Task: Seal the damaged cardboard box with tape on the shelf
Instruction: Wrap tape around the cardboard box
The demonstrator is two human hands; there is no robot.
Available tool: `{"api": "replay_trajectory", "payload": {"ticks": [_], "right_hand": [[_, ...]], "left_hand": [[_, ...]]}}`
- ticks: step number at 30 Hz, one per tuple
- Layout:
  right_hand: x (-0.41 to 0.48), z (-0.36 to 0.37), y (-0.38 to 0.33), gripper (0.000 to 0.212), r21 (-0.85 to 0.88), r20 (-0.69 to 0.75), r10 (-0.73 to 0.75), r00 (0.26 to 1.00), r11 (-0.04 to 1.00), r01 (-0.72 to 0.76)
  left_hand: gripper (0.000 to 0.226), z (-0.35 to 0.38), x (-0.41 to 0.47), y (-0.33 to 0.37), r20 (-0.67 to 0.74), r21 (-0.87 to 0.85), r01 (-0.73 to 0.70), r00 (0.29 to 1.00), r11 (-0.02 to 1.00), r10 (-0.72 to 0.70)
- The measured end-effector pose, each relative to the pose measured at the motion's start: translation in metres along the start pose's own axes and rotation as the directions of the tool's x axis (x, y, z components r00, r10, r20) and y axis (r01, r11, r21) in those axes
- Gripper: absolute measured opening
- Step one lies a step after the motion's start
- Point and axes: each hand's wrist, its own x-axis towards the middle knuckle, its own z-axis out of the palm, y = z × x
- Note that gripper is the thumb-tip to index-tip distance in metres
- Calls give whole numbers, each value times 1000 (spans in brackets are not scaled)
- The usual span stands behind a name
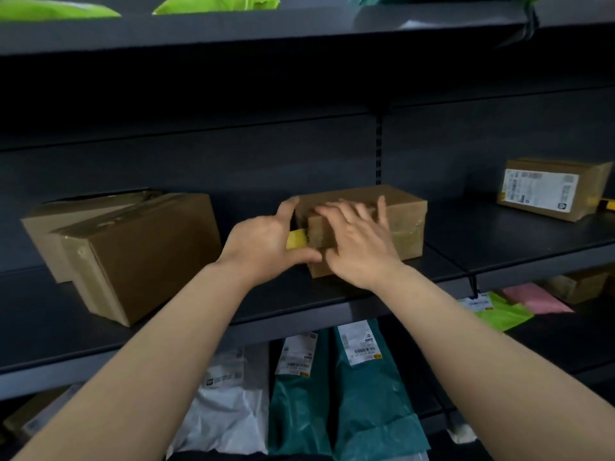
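Centrally on the dark grey metal shelf (499, 251) sits the small brown cardboard box (404, 207). Its length runs back toward the rear panel and its near end is close to the shelf's front edge. A glossy, wrinkled film shows across its right side.

The right hand (357, 242) lies palm down on the box's top. Its fingers are straight and spread, and its thumb hangs over the near end face. The left hand (263, 242) is just beside the box's near left corner. Its fingers curl round a yellow tape roll (297, 238), with the thumb beneath the roll and the index finger reaching up to the box's upper left edge. Whether the roll itself touches the cardboard cannot be told.

Well apart to the left, a larger brown cardboard box (149, 257) lies at an angle, with another flat brown box (36, 234) behind it. Far to the right, on the adjoining section, stands a brown box with a white printed label (549, 191).

On the level below lie teal plastic mailer bags (366, 410), a white mailer bag (233, 414), a lime-green bag (502, 314) and a pink bag (535, 299). Bright green bags (216, 3) rest on the shelf above.
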Motion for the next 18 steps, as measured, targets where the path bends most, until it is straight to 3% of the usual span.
{"api": "replay_trajectory", "payload": {"ticks": [2,4,6,12,16,18], "right_hand": [[0,0,6,73,-55,-8,5,1000,998,-5],[0,0,7,77,-94,-17,5,1000,996,-6],[0,2,6,79,-106,-41,15,999,994,-19],[5,3,3,79,-88,-55,56,997,994,-61],[8,2,5,65,10,-35,96,995,995,-96],[10,-1,10,59,100,-41,88,995,991,-84]], "left_hand": [[90,-4,-9,-6,133,-96,56,990,994,-43],[66,-7,-13,-10,183,-77,26,983,997,-11],[56,-11,-13,-10,133,0,-44,990,999,43],[72,-7,-15,-33,-18,411,-115,991,904,135],[67,2,-14,-47,39,282,-160,987,946,155],[69,6,-12,-51,-78,302,-159,979,940,191]]}}
